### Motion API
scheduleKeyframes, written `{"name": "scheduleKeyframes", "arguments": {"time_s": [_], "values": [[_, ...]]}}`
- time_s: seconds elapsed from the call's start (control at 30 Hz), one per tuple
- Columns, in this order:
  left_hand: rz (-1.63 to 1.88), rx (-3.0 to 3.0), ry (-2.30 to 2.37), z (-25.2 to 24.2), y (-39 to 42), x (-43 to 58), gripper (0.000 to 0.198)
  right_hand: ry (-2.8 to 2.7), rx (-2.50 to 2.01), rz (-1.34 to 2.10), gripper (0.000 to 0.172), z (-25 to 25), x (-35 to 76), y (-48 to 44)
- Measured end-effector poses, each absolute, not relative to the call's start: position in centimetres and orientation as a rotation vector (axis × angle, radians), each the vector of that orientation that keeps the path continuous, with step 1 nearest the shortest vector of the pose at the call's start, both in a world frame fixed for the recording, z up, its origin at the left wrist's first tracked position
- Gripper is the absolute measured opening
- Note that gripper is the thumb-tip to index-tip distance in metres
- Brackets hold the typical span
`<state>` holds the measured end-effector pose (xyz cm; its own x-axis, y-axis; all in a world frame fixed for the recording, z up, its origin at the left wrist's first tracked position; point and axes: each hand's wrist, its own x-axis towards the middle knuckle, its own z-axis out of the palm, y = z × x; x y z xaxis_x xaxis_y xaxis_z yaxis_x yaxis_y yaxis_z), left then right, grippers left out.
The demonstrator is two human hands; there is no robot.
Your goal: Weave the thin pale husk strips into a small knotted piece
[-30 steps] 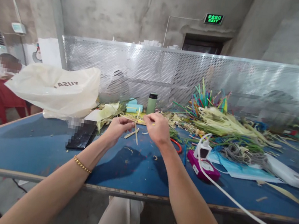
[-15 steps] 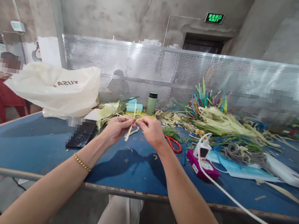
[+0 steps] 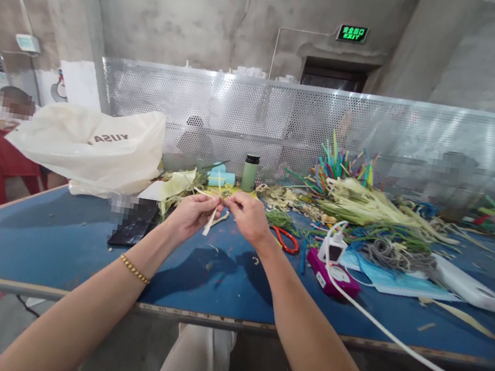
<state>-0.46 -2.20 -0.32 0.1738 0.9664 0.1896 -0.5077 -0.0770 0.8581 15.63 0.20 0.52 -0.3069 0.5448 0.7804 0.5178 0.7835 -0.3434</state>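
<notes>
Pale husk strips (image 3: pixel 208 226) cross between my fingertips above the middle of the blue table, one upright with its wider end pointing down. My left hand (image 3: pixel 190 215), with a gold bead bracelet (image 3: pixel 135 268) on the wrist, pinches them between thumb and fingers. Close against it, my right hand (image 3: pixel 249 217) is closed in a pinch at the crossing point. The thin piece in its fingertips is mostly hidden. Just right of my right hand lies a pair of red-handled scissors (image 3: pixel 286 240). Behind the hands are loose husks (image 3: pixel 177 187) and a green flask (image 3: pixel 250 173).
A white bag (image 3: pixel 95 139) and a dark tablet-like slab (image 3: pixel 134 224) lie left. On the right are a purple power socket (image 3: pixel 333 274) with a white cable, a husk pile (image 3: pixel 366 207), wires (image 3: pixel 387 250) and a blue mask (image 3: pixel 401 281). A person sits far left.
My hands stay together, with only a slight shift of the fingers and the upright strip. At the right edge, another person's hand and the shiny object in it have moved and blurred.
</notes>
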Motion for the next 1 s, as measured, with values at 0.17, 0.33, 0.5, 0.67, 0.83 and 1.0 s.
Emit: {"name": "scheduleKeyframes", "arguments": {"time_s": [0.17,0.33,0.5,0.67,0.83,1.0], "values": [[1.412,1.321,0.765,-1.0,-2.1,0.0,0.016,-1.828,-0.852,0.172,0.022,1.3,15.9,-0.1],[1.457,1.355,0.796,-1.2,-1.9,0.1,0.019,-1.841,-0.908,0.238,0.028,1.1,15.8,-0.1],[1.373,1.114,0.701,-0.7,-2.3,0.2,0.014,-1.751,-0.851,0.490,0.021,0.8,15.7,0.3],[1.275,0.993,0.597,-0.4,-2.5,0.2,0.006,-1.627,-0.767,0.678,0.021,0.9,15.2,0.2],[1.258,1.038,0.566,-0.6,-2.3,0.1,0.009,-1.705,-0.773,0.630,0.027,0.6,15.4,0.5],[1.346,1.335,0.885,-1.5,-1.8,0.0,0.019,-1.864,-1.028,0.201,0.030,0.5,16.5,1.0]]}}
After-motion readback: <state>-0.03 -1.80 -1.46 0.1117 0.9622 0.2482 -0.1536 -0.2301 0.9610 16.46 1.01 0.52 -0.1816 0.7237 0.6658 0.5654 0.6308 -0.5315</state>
